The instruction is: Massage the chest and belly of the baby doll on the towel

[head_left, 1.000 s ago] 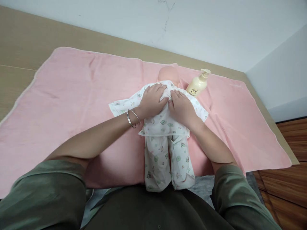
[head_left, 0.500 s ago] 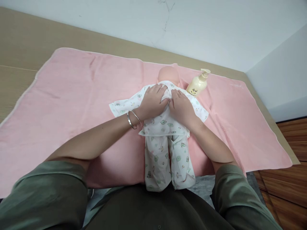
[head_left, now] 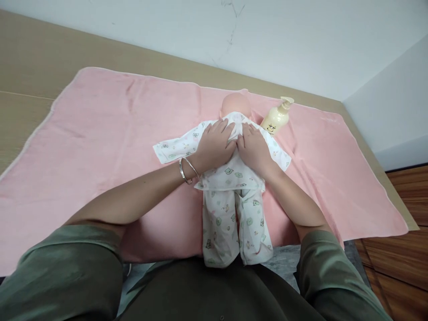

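Note:
A baby doll (head_left: 236, 104) lies stretched out on a pink blanket (head_left: 110, 133), its bald head toward the wall and its legs toward me. It wears a white printed top (head_left: 230, 176) and matching trousers (head_left: 220, 227). My left hand (head_left: 216, 145) rests flat on the left side of the doll's upper torso, fingers extended. On the other side, my right hand (head_left: 254, 149) lies flat on the cloth too. The two thumbs nearly meet in the middle. Neither hand grasps anything. A bangle (head_left: 184, 171) circles my left wrist.
A cream pump bottle (head_left: 277, 118) stands on the blanket right of the doll's head. Beneath the blanket is a wooden tabletop (head_left: 30, 44), which meets a white wall (head_left: 167, 26) behind. Brown wood panelling (head_left: 401, 263) shows at the lower right.
Both hands stay flat on the doll's upper torso. They have shifted only very slightly, with the cloth near the collar lying a little differently. The doll and bottle keep their places.

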`<action>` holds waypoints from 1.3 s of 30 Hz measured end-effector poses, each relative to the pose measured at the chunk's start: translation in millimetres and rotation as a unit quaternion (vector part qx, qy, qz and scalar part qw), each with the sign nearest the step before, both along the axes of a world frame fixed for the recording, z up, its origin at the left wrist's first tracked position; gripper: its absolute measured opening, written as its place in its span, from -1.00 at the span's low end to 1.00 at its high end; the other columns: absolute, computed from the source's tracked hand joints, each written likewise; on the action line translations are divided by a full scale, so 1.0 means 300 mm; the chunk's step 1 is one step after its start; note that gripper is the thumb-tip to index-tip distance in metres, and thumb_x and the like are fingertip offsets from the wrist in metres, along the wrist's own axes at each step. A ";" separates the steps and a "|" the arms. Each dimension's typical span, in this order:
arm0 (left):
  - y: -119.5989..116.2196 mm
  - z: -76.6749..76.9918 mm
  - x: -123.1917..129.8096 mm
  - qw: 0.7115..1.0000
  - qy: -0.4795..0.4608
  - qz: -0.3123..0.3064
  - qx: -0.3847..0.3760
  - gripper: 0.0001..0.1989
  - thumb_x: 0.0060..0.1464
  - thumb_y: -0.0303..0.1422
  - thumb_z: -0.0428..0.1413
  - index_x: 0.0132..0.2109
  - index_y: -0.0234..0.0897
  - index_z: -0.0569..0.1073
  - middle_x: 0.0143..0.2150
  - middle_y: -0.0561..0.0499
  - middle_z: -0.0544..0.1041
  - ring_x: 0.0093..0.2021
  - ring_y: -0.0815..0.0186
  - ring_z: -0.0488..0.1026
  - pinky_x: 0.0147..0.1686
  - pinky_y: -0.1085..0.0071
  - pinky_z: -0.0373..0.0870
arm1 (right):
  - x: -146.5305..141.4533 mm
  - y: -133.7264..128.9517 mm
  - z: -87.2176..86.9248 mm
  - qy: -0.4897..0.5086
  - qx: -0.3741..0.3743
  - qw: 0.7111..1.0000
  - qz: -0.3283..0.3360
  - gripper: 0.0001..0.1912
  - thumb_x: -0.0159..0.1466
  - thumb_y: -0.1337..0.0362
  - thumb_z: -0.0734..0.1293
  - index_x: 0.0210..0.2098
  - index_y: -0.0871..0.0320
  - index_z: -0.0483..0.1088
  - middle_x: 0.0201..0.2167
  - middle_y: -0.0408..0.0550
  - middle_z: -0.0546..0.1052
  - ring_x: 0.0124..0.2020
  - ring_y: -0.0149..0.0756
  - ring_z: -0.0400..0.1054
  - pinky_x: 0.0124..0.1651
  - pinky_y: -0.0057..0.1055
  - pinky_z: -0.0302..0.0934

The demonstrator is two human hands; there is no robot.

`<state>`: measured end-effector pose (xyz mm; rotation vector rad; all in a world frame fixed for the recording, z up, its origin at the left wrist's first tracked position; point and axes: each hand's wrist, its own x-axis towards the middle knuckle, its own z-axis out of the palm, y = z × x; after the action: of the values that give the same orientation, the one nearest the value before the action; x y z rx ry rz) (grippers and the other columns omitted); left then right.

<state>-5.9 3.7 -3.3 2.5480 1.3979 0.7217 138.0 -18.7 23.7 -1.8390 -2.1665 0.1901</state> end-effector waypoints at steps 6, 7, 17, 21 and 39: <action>0.037 -0.013 -0.005 1.000 -0.009 0.016 0.013 -0.47 0.26 -0.30 -0.17 0.29 -0.45 0.27 0.31 -0.32 0.34 0.35 -0.02 0.22 0.31 -0.03 0.14 | -0.021 -0.032 0.021 -0.017 0.000 1.000 0.021 -0.45 0.39 0.35 0.05 0.31 0.50 0.17 0.34 0.28 0.27 0.41 0.03 0.06 0.46 -0.07 -0.06; 0.023 -0.013 -0.001 1.000 -0.006 0.019 0.017 -0.46 0.26 -0.30 -0.17 0.29 -0.47 0.26 0.31 -0.35 0.32 0.35 -0.05 0.21 0.31 -0.06 0.13 | -0.013 -0.021 0.018 -0.009 -0.004 1.000 0.022 -0.44 0.38 0.36 0.05 0.31 0.48 0.17 0.34 0.25 0.27 0.42 0.01 0.06 0.46 -0.07 -0.06; -0.031 -0.008 0.011 0.999 -0.010 0.006 0.036 -0.49 0.25 -0.34 -0.15 0.26 -0.49 0.29 0.31 -0.36 0.31 0.36 -0.07 0.20 0.31 -0.04 0.12 | 0.040 0.055 -0.031 0.032 0.019 0.998 0.044 -0.44 0.38 0.26 0.04 0.31 0.36 0.16 0.36 0.23 0.24 0.42 -0.01 0.05 0.44 0.06 -0.05; 0.034 -0.004 -0.002 1.000 -0.012 -0.008 0.016 -0.50 0.22 -0.31 -0.15 0.22 -0.47 0.34 0.19 -0.32 0.43 0.24 -0.04 0.32 0.23 -0.01 0.23 | -0.008 -0.010 -0.019 -0.011 0.024 1.000 0.015 -0.44 0.39 0.31 0.01 0.30 0.48 0.17 0.33 0.32 0.27 0.40 0.06 0.08 0.43 0.05 -0.02; 0.025 -0.031 0.006 0.999 -0.029 0.013 -0.002 -0.45 0.29 -0.26 -0.20 0.33 -0.42 0.23 0.36 -0.31 0.27 0.39 -0.03 0.15 0.36 -0.09 0.02 | 0.048 0.073 -0.059 0.046 0.034 0.997 0.041 -0.40 0.33 0.25 0.07 0.32 0.34 0.17 0.37 0.19 0.24 0.42 -0.04 0.04 0.45 0.02 -0.08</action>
<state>-4.2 11.2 -12.5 2.4891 1.4153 0.7893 152.5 3.1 6.0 -1.6718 -2.1594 0.2109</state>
